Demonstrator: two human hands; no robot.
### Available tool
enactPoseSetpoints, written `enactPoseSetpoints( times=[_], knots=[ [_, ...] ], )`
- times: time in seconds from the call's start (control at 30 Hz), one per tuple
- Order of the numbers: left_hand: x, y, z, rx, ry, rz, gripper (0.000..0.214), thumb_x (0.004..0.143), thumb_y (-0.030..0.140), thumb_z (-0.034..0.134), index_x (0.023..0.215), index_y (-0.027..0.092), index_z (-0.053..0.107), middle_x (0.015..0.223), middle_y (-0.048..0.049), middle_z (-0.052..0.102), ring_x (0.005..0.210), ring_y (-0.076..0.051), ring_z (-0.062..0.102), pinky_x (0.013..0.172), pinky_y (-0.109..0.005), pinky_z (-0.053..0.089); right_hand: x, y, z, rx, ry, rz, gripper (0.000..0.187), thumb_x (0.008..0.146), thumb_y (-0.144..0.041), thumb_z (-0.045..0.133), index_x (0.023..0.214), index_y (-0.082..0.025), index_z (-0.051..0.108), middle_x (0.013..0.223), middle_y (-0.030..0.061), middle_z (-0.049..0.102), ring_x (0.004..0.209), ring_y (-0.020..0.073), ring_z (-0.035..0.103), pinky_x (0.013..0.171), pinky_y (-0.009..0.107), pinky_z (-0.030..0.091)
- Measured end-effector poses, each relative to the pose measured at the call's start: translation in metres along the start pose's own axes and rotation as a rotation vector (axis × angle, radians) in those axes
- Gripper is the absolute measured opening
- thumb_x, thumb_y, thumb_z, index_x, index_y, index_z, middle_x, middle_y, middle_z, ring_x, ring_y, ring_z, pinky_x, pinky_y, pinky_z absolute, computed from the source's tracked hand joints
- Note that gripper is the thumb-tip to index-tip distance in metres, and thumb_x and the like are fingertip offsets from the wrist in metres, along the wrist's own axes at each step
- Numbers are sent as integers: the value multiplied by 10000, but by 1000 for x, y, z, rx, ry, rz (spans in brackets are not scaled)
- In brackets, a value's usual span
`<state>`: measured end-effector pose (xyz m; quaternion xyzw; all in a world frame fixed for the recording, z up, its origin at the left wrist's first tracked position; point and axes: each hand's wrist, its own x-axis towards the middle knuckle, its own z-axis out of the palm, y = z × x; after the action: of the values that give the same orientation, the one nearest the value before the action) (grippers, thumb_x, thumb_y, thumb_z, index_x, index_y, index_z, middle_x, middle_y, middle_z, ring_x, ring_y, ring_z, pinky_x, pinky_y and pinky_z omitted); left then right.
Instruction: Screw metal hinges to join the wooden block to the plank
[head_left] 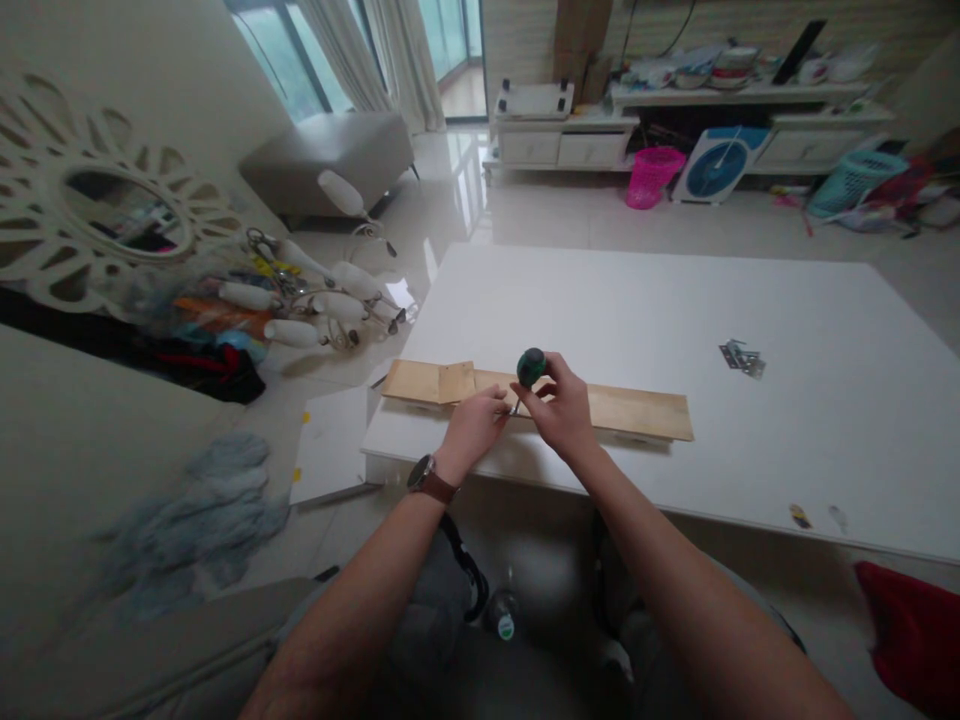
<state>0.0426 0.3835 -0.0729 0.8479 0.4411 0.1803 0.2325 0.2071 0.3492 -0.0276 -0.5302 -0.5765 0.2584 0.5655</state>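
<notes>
A long light-wood plank (pixel 637 410) lies along the near edge of a large white tabletop (pixel 600 310). Near its left end, a short wood piece (pixel 457 382) rests across it at an angle. My right hand (pixel 564 408) is closed around a screwdriver (pixel 531 367) with a dark green and black handle, its shaft pointing down at the plank's near edge. My left hand (pixel 474 432), below a wrist watch, has its fingers pinched together beside the screwdriver's tip. Whatever small thing lies between those fingers is hidden.
Metal brackets (pixel 742 357) lie on the tabletop to the right, and a small yellow-black item (pixel 800 516) sits near its front edge. A lamp with several white shades (pixel 341 305) stands on the floor at left. Below me is a plastic bottle (pixel 504 615).
</notes>
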Motion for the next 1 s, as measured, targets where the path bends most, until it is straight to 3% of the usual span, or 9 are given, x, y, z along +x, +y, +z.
enactPoseSetpoints(
  times=[0.3, 0.6, 0.87, 1.0],
  knots=[
    [0, 6, -5, 31, -26, -18, 193, 955, 124, 655, 943, 204, 830, 1238, -79, 767, 1111, -225, 737, 995, -331, 568, 2, -3, -1, -36, 50, 13, 227, 829, -342, 748, 995, -242, 628, 850, 5, 702, 766, 179, 666, 600, 290, 558],
    [1, 4, -4, 52, -35, -5, 181, 939, 117, 671, 919, 206, 827, 1184, -75, 765, 1076, -226, 733, 966, -333, 566, 2, -2, -1, -98, 83, 20, 301, 815, -437, 799, 914, -244, 590, 798, -1, 674, 716, 177, 636, 562, 286, 513],
    [0, 2, -3, 19, -21, -2, 186, 943, 120, 664, 935, 214, 824, 1164, -70, 762, 1072, -212, 726, 985, -319, 558, 2, -1, -1, -76, 85, 4, 291, 833, -450, 796, 956, -248, 625, 826, 3, 700, 740, 179, 655, 580, 292, 550],
    [0, 3, -3, 18, -27, -2, 187, 953, 132, 652, 936, 213, 819, 1175, -76, 758, 1077, -207, 724, 983, -311, 559, 0, -2, -2, -87, 67, -104, 249, 870, -422, 776, 1017, -246, 676, 874, 16, 745, 770, 190, 689, 690, 342, 602]
  ],
)
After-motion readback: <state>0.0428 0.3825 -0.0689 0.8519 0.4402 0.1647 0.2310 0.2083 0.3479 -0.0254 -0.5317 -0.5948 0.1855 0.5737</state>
